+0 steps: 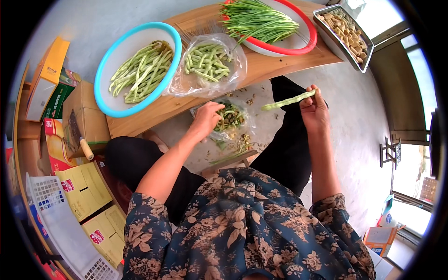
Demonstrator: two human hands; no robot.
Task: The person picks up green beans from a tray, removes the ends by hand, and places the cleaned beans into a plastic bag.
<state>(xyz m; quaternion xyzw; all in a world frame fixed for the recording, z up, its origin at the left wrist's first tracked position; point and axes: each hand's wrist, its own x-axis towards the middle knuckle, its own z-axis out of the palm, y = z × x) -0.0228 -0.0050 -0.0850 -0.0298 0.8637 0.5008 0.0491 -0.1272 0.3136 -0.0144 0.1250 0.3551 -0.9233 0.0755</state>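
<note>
While the right hand (314, 112) grips: green bean (288, 101), end pinched, over right knee (285, 87)
Left hand (205, 121): curled beside scraps (232, 117), hold unclear
Bench (270, 64): bean bowl (99, 95) nearby, seemingly for easy reach

On the bench (261, 67) before a seated person (242, 224), from left to right: a basin (99, 88) of beans (144, 74), a plastic bag (176, 86) of bean pieces (208, 63), a basin of greens (266, 21) and, at the right end, a tray (339, 44) of food chunks (345, 35). On the floor (347, 121) between the legs (289, 144), a bag of trimmings (232, 117) lies beside the left hand (207, 120), with a single bean (288, 101) in the right hand (313, 108). Boxes (81, 191) and a crate (65, 228) sit left of the person.
</note>
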